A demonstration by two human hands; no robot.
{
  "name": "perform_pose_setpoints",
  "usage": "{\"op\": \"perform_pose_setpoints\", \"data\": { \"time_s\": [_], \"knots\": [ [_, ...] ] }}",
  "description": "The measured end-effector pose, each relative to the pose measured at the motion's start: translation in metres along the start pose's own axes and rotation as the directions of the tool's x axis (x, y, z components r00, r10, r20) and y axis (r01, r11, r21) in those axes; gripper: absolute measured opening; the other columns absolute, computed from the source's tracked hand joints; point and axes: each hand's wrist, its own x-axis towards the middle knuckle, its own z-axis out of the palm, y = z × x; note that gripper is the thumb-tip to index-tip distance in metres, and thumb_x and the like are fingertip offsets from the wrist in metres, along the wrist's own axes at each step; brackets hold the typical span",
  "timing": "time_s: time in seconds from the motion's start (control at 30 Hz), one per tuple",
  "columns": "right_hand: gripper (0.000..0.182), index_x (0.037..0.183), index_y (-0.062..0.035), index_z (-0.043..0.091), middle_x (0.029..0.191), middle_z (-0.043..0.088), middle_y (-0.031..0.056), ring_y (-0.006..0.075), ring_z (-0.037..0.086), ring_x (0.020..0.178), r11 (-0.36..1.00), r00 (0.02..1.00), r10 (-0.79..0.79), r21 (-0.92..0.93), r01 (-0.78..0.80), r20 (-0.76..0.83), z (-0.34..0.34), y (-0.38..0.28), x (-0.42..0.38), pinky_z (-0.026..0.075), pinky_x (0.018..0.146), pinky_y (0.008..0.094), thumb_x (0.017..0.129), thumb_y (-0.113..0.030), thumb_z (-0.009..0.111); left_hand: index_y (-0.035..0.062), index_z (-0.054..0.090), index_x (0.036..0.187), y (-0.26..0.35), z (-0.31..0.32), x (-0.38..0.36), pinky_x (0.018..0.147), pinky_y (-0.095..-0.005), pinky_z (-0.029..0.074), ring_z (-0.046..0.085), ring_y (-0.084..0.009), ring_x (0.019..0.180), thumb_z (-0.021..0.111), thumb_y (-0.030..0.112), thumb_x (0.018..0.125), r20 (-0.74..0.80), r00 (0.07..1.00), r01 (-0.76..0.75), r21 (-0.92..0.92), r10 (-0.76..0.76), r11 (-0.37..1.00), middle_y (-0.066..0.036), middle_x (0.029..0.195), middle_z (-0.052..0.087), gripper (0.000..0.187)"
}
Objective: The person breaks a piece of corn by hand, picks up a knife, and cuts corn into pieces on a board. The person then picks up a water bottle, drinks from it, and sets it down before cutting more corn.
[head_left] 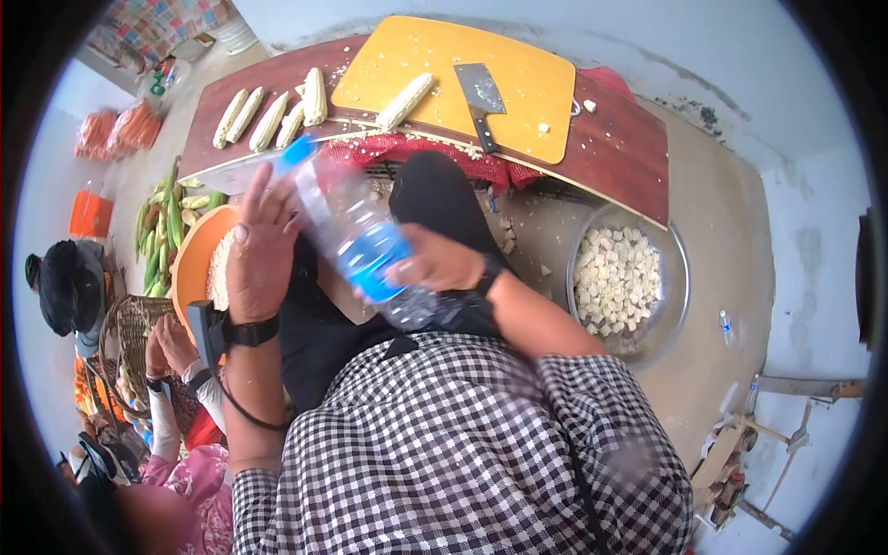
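My right hand [442, 260] is wrapped round a large clear plastic bottle [330, 202] with a blue label and blue cap, tilted over my lap and blurred by motion. Close to the cap end, my left hand [261, 252] is raised with its fingers stretched out and its palm bare. Beyond the bottle, a yellow cutting board [536, 83] lies on a dark red table [629, 153]. A cleaver [480, 97] and a pale corn cob [405, 102] rest on the board. Several more cobs [269, 121] lie on the table to the left.
A clear bowl of pale cubes [680, 296] stands on the floor at right. An orange basin [188, 254] holding pale kernels is at left, beside green corn ears [162, 231]. Another person's hands [170, 347] show at lower left. A small bottle [726, 326] is on the right-hand floor.
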Motion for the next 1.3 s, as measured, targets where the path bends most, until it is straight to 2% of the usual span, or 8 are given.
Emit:
{"op": "perform_pose_setpoints", "data": {
  "time_s": [0.17, 0.3, 0.47, 0.57, 0.73, 0.8, 1.03, 1.3],
  "knots": [
    [0.080, 0.131, -0.0018, 0.046, 0.102, 0.063, 0.0185, 0.0273, 0.064, 0.088, 0.883, 0.864, -0.304, 0.221, 0.414, -0.402, -0.045, -0.038, -0.083, 0.053, 0.080, 0.0390, 0.076, -0.053, 0.074, 0.0017, 0.035, 0.145, -0.027, -0.035, -0.016, 0.101, -0.0368, 0.039, 0.055, -0.0248, 0.117, 0.053, 0.043, 0.093, -0.173, 0.964, 0.189, -0.092, -0.203, 0.978, -0.016, 0.131, 0.055, 0.068],
    [0.067, 0.122, -0.0046, 0.052, 0.101, 0.061, 0.0136, 0.0267, 0.062, 0.091, 0.766, 0.334, -0.210, 0.058, 0.640, -0.919, -0.088, -0.024, -0.198, 0.053, 0.083, 0.0446, 0.083, -0.057, 0.065, 0.0012, 0.044, 0.137, -0.068, -0.096, -0.049, 0.093, -0.0333, 0.045, 0.061, -0.0214, 0.103, 0.054, 0.032, 0.096, -0.273, 0.891, 0.328, -0.165, -0.362, 0.930, -0.012, 0.117, 0.062, 0.052],
    [0.043, 0.098, -0.0094, 0.057, 0.090, 0.061, 0.0089, 0.0245, 0.059, 0.084, 0.746, 0.201, 0.039, 0.162, 0.646, -0.979, -0.157, 0.072, -0.371, 0.050, 0.075, 0.0395, 0.086, -0.051, 0.063, 0.0008, 0.047, 0.133, -0.099, -0.125, -0.087, 0.089, -0.0316, 0.047, 0.062, -0.0193, 0.099, 0.055, 0.025, 0.095, -0.359, 0.812, 0.416, -0.197, -0.460, 0.888, -0.011, 0.111, 0.065, 0.046],
    [0.058, 0.098, -0.0064, 0.055, 0.087, 0.061, 0.0126, 0.0249, 0.060, 0.074, 0.772, -0.235, 0.073, -0.095, 0.629, -0.969, -0.171, 0.106, -0.410, 0.056, 0.072, 0.0362, 0.082, -0.062, 0.062, 0.0012, 0.047, 0.132, -0.102, -0.121, -0.089, 0.088, -0.0305, 0.047, 0.062, -0.0184, 0.099, 0.057, 0.024, 0.094, -0.341, 0.812, 0.422, -0.216, -0.473, 0.881, -0.010, 0.109, 0.065, 0.045],
    [0.053, 0.105, -0.0032, 0.052, 0.079, 0.059, 0.0164, 0.0277, 0.062, 0.069, 0.768, -0.178, 0.328, 0.152, 0.622, -0.928, -0.190, 0.123, -0.437, 0.056, 0.056, 0.0389, 0.085, -0.051, 0.064, 0.0019, 0.050, 0.128, -0.085, -0.115, -0.076, 0.081, -0.0286, 0.050, 0.063, -0.0173, 0.093, 0.054, 0.019, 0.096, -0.337, 0.803, 0.466, -0.159, -0.492, 0.870, -0.010, 0.110, 0.065, 0.037],
    [0.029, 0.107, -0.0033, 0.051, 0.091, 0.059, 0.0114, 0.0225, 0.061, 0.080, 0.836, -0.234, 0.198, 0.040, 0.547, -0.952, -0.193, 0.101, -0.397, 0.055, 0.066, 0.0307, 0.089, -0.022, 0.063, 0.0025, 0.051, 0.127, -0.069, -0.107, -0.058, 0.080, -0.0277, 0.049, 0.062, -0.0159, 0.093, 0.054, 0.019, 0.096, -0.343, 0.797, 0.506, -0.074, -0.498, 0.860, -0.009, 0.109, 0.064, 0.036],
    [0.034, 0.125, -0.0078, 0.052, 0.105, 0.064, 0.0081, 0.0163, 0.064, 0.087, 0.930, 0.175, -0.272, -0.305, -0.203, -0.946, -0.186, -0.013, -0.172, 0.052, 0.070, 0.0269, 0.093, -0.011, 0.059, 0.0009, 0.058, 0.120, -0.036, -0.084, 0.077, 0.079, -0.0263, 0.049, 0.061, -0.0134, 0.094, 0.061, 0.015, 0.092, -0.245, 0.903, 0.415, 0.287, -0.352, 0.863, -0.008, 0.105, 0.065, 0.032],
    [0.075, 0.141, -0.0043, 0.031, 0.118, 0.051, 0.0249, 0.0390, 0.062, 0.099, -0.169, 0.527, -0.512, -0.521, -0.836, -0.679, -0.164, -0.050, -0.042, 0.052, 0.085, 0.0434, 0.080, -0.020, 0.072, -0.0012, 0.053, 0.130, -0.113, -0.046, 0.155, 0.098, -0.0410, 0.046, 0.057, -0.0324, 0.114, 0.076, 0.024, 0.080, -0.225, 0.971, 0.235, 0.860, -0.076, 0.454, -0.027, 0.122, 0.056, 0.061]
  ]
}}
